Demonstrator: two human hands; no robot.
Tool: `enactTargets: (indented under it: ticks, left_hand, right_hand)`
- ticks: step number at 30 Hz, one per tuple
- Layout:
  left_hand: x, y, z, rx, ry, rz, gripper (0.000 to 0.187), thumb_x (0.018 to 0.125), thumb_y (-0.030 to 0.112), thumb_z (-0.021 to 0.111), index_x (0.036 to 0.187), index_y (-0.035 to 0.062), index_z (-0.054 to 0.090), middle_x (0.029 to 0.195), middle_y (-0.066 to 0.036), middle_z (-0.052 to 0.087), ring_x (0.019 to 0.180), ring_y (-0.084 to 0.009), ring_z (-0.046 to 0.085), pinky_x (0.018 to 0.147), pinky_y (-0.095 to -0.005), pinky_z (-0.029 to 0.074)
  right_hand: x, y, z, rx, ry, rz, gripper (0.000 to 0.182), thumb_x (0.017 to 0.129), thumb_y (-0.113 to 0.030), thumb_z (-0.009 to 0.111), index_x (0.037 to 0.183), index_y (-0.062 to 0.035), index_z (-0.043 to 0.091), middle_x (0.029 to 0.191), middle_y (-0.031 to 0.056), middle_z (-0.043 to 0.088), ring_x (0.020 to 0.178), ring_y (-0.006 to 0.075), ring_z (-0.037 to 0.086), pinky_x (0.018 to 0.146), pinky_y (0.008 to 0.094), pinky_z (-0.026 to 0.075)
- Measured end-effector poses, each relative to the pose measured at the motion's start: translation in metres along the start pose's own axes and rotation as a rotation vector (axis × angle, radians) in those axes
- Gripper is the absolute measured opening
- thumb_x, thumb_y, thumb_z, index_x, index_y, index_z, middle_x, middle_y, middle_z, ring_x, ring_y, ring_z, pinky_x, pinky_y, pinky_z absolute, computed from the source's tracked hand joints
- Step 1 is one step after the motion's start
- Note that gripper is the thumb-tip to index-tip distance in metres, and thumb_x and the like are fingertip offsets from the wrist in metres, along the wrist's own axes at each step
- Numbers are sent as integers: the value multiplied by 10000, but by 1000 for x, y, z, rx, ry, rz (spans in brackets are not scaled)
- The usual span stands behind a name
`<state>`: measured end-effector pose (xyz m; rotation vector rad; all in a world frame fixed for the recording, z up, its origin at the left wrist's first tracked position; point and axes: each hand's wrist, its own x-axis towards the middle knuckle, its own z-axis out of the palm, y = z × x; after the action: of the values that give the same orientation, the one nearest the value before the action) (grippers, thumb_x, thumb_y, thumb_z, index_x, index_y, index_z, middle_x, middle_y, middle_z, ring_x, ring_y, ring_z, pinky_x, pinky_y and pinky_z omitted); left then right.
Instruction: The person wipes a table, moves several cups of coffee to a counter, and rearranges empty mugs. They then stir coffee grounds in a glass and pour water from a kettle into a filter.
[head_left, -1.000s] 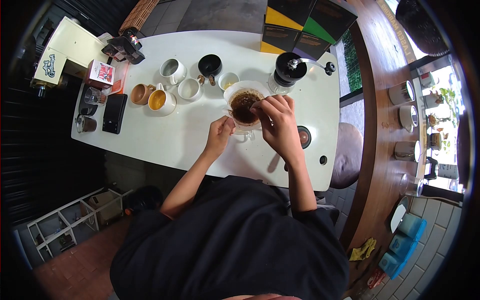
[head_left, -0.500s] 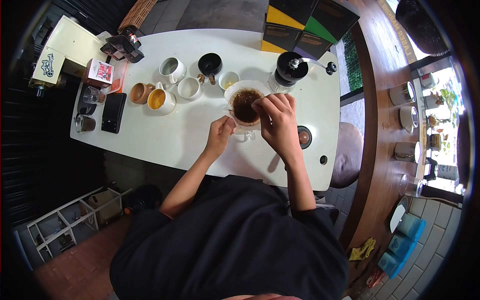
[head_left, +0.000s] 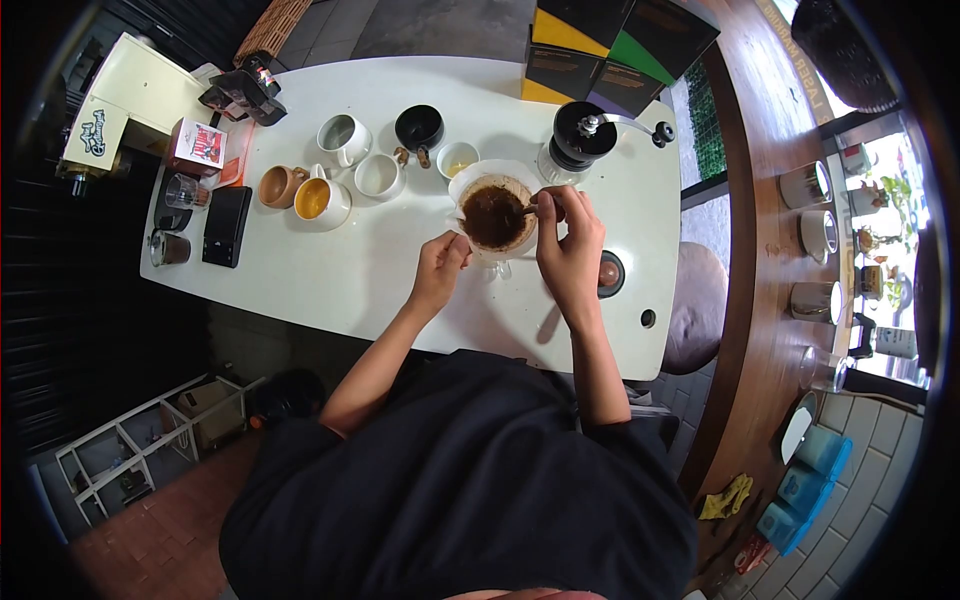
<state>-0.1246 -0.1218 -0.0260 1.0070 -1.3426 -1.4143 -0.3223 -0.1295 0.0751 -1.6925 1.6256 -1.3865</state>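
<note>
Wet brown coffee grounds (head_left: 492,216) lie in a white paper filter (head_left: 466,182), set in a dripper over a glass vessel whose handle shows below. My right hand (head_left: 571,240) is closed around a small brown stirring tool (head_left: 531,210), its tip at the right side of the grounds. At the lower left rim of the dripper, my left hand (head_left: 440,268) is closed in a pinch; what it grips is too small to make out. Just above the filter stands a small white cup (head_left: 459,160) with a little yellowish liquid.
Several cups, among them a black cup (head_left: 419,128) and a white mug with orange inside (head_left: 322,204), stand to the left. A hand grinder (head_left: 583,136) and dark boxes (head_left: 566,75) are at the upper right. A black scale (head_left: 228,227) lies at the left.
My right hand has moved right, from over the grounds to the filter's right edge, and the brown tool now shows. My left hand has barely moved.
</note>
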Motion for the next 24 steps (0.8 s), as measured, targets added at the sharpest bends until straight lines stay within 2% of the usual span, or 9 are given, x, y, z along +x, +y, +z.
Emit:
enactTargets:
  ticks: [1, 3, 4, 7, 10, 11, 16, 19, 24]
  left_hand:
    - [0, 0, 0, 1, -1, -1, 445, 1068, 414, 503, 830, 39, 539, 773, 13, 570, 731, -78, 565, 713, -275, 486]
    - [1, 0, 0, -8, 0, -4, 449, 1068, 409, 504, 816, 38, 536, 764, 9, 566, 725, -83, 563, 713, -277, 488]
    - [0, 1, 0, -7, 1, -5, 449, 1068, 409, 504, 816, 38, 536, 764, 9, 566, 725, -83, 563, 713, -277, 488]
    - [0, 5, 2, -1, 10, -7, 455, 1070, 406, 501, 804, 38, 531, 759, 7, 564, 721, -87, 563, 710, -278, 490]
    - [0, 2, 1, 20, 17, -13, 450, 1075, 394, 495, 801, 39, 525, 756, 6, 564, 720, -86, 562, 709, -277, 491]
    - [0, -3, 0, 24, 19, 1, 446, 1077, 388, 492, 804, 38, 531, 756, 4, 566, 719, -86, 562, 709, -276, 492]
    - [0, 0, -1, 36, 0, -20, 442, 1081, 384, 485, 830, 28, 561, 762, -1, 577, 719, -86, 555, 707, -275, 481]
    - [0, 5, 3, 20, 7, -18, 452, 1081, 396, 479, 848, 21, 576, 763, -3, 580, 720, -87, 541, 703, -274, 463]
    - [1, 6, 4, 0, 9, 1, 457, 1079, 412, 478, 880, 15, 589, 753, -1, 569, 707, -86, 504, 687, -272, 431]
  right_hand:
    - [-1, 3, 1, 0, 0, 1, 100, 959, -57, 613, 914, 31, 624, 817, 134, 628, 744, 270, 552, 705, 375, 453]
    - [-1, 10, 4, 121, 66, 75, 151, 989, -94, 600, 930, 41, 632, 787, 126, 637, 676, 195, 552, 642, 334, 449]
    - [-1, 12, 2, 121, 65, 75, 151, 989, -94, 600, 930, 41, 632, 787, 126, 637, 676, 195, 552, 642, 334, 449]
    - [1, 16, -2, 249, 71, 170, 259, 1048, -182, 556, 948, 40, 644, 776, 61, 663, 652, 89, 538, 594, 279, 429]
    - [1, 19, -5, 377, 69, 219, 270, 1057, -200, 548, 957, 30, 650, 786, 39, 655, 669, 68, 534, 599, 248, 418]
    - [2, 18, -6, 376, 83, 172, 267, 1060, -205, 546, 963, 22, 648, 799, 31, 655, 678, 51, 523, 597, 232, 405]
    - [6, 1, -18, 358, 86, 158, 261, 1062, -190, 540, 952, 25, 640, 805, 33, 651, 701, 67, 538, 616, 238, 417]
    - [7, -8, -20, 342, 125, 46, 213, 1048, -143, 551, 955, 29, 637, 815, 55, 665, 723, 96, 571, 633, 258, 434]
    - [8, -22, -28, 173, 82, -135, 33, 946, 1, 617, 945, 15, 647, 835, 115, 657, 742, 215, 627, 651, 293, 459]
